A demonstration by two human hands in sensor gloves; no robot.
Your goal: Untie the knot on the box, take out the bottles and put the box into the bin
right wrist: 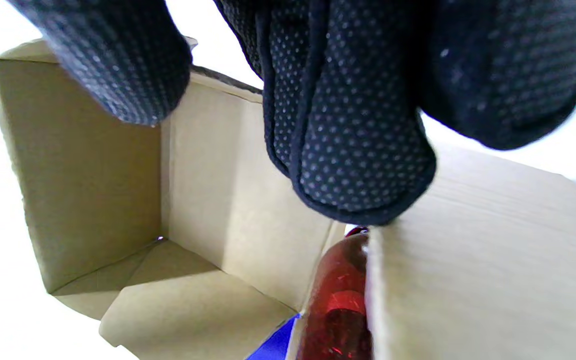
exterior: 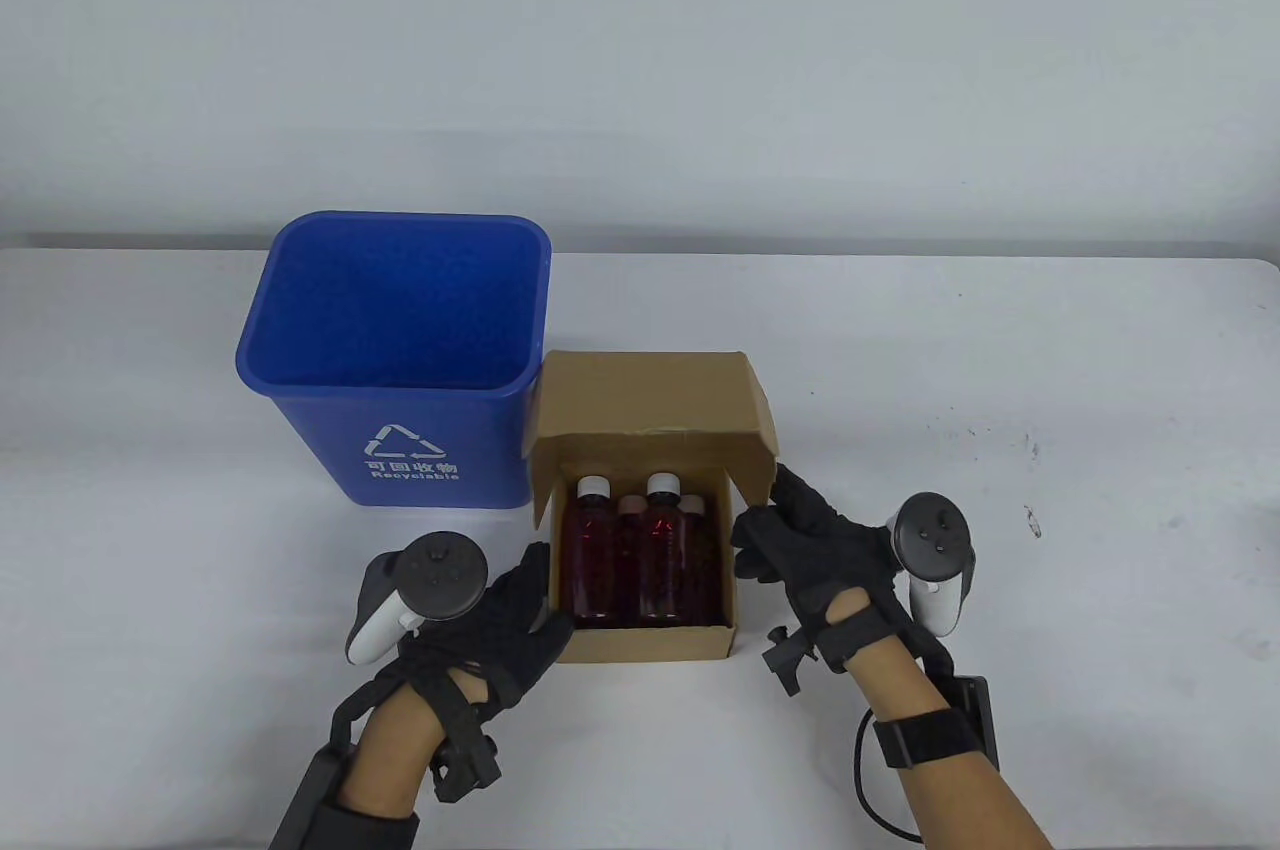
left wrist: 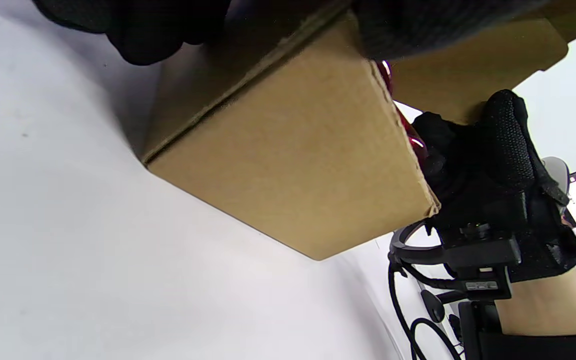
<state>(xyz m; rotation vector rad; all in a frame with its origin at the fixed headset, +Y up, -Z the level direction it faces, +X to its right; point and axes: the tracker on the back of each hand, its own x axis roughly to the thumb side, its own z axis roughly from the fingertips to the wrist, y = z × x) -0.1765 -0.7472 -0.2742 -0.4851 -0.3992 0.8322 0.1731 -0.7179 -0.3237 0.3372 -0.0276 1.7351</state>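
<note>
An open cardboard box (exterior: 650, 642) stands mid-table, its lid flipped up at the back. Several red bottles (exterior: 655, 555) with white caps stand inside. No string or knot shows. My left hand (exterior: 535, 605) holds the box's front left corner, fingers (left wrist: 148, 30) along the left wall and thumb over the front edge. My right hand (exterior: 765, 530) is at the right wall, its fingers (right wrist: 348, 150) curled over the wall's top edge, one digit raised against the lid's side flap. A bottle (right wrist: 335, 305) shows just inside that wall. The blue bin (exterior: 400, 430) stands empty, touching the box's left rear.
White tabletop (exterior: 1000, 590) lies bare to the right of the box and in front of the bin. The table's far edge meets a plain wall. A cable hangs from my right wrist (exterior: 905, 740).
</note>
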